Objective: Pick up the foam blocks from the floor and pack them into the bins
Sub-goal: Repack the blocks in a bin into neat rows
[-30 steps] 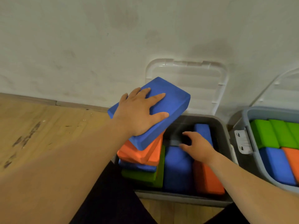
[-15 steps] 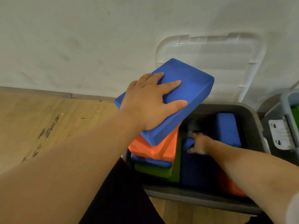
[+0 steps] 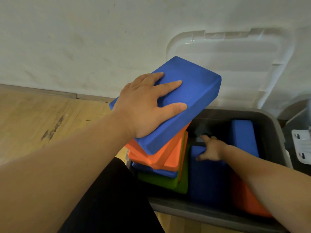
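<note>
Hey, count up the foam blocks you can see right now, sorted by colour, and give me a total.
Blue blocks: 4
Orange blocks: 3
Green blocks: 2, one flat and one seemingly on edge
Total: 9 visible; arms and stacked blocks may hide more.

At the centre of the frame the left hand (image 3: 143, 105) lay flat, fingers spread, on a tilted blue foam block (image 3: 193, 84) topping a skewed stack of orange blocks (image 3: 170, 153) and a green block (image 3: 168, 182) at the left end of the grey bin (image 3: 193, 210). At lower right the blurred right hand (image 3: 212, 148) reached into the bin, touching the far end of a dark blue block (image 3: 207, 179). A clear lid (image 3: 227, 64) leaned on the wall at upper right.
</note>
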Motion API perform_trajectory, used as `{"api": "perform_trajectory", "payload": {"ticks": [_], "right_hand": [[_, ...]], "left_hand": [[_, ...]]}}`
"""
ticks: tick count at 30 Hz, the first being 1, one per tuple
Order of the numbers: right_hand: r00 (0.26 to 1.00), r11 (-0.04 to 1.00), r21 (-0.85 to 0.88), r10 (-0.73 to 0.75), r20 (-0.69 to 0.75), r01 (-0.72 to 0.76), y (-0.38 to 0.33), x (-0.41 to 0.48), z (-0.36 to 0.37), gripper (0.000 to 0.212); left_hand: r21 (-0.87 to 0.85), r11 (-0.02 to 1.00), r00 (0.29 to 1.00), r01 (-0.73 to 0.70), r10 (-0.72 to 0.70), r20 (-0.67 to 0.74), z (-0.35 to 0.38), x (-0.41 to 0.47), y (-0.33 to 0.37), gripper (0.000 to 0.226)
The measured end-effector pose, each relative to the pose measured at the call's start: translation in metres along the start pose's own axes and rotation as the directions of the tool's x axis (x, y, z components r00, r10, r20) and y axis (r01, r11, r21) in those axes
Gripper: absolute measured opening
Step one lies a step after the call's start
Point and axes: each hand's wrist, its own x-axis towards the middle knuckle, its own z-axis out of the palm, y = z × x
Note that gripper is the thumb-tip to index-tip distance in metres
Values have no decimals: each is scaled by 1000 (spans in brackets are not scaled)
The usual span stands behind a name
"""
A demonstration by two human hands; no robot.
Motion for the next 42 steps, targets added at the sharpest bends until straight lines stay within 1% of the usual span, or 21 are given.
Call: {"api": "perform_trajectory", "payload": {"ticks": [2,5,9,11,14,16,18,20,22,24,27,30,33,35,36,37,38,39,40,41,42], "right_hand": [[998,997,30,-64,-25,65,3,-11,-8,120],[985,986,-25,-164,-55,163,-1,-29,-14,109],[985,957,-231,-170,31,173,-19,-51,-10,96],[981,960,-203,-186,58,194,-25,-61,-8,95],[969,952,-179,-239,64,247,-26,-74,-9,103],[979,956,-219,-203,-16,195,-27,-88,-10,102],[980,970,-229,-117,-160,78,-23,-102,-5,89],[945,988,-149,-5,-328,-47,-13,-112,-5,78],[890,990,-52,98,-445,-134,-5,-122,-8,75],[877,978,-53,156,-455,-202,-1,-131,-2,74],[930,907,-364,74,-360,-213,2,-135,35,69],[934,897,-369,113,-338,-242,2,-137,29,68],[942,940,-192,235,-241,-283,3,-143,2,77],[923,962,62,273,-271,-266,1,-152,-15,83],[893,944,257,288,-345,-205,-4,-159,-29,77],[845,865,494,326,-425,-85,-10,-165,-47,67],[805,724,685,361,-471,76,-22,-174,-68,55],[796,549,804,371,-478,227,-34,-183,-90,44],[812,405,858,353,-465,315,-47,-193,-110,38],[832,313,877,314,-458,365,-60,-200,-129,41],[849,316,873,267,-457,371,-71,-205,-143,50]], "left_hand": [[-4,1000,1000,3,-3,1,0,1,1,72],[3,1000,1000,-4,4,-7,1,2,4,76],[2,1000,1000,-7,7,-8,1,-1,6,75],[7,1000,1000,-13,13,-14,1,-3,6,75],[13,1000,1000,-20,20,-19,2,-7,6,71],[12,999,999,-30,30,-32,3,-8,7,66],[18,999,999,-35,36,-40,4,-9,8,65],[24,999,998,-38,39,-40,5,-7,9,66],[29,999,998,-46,48,-45,6,-6,12,66],[37,998,997,-58,60,-50,7,-5,14,66],[48,997,996,-64,66,-52,7,-6,14,66],[46,997,997,-65,67,-45,9,-8,15,67],[46,996,996,-76,78,-50,9,-10,15,67],[37,996,994,-86,88,-57,10,-12,14,66],[37,995,994,-89,92,-63,10,-13,14,66],[39,995,994,-89,92,-67,11,-14,13,66],[39,995,993,-89,92,-70,11,-15,13,66],[40,995,993,-91,94,-75,11,-16,14,65],[46,994,992,-96,100,-81,12,-18,15,65],[53,993,991,-105,109,-83,11,-20,17,66],[64,991,990,-115,120,-71,10,-22,19,68]]}}
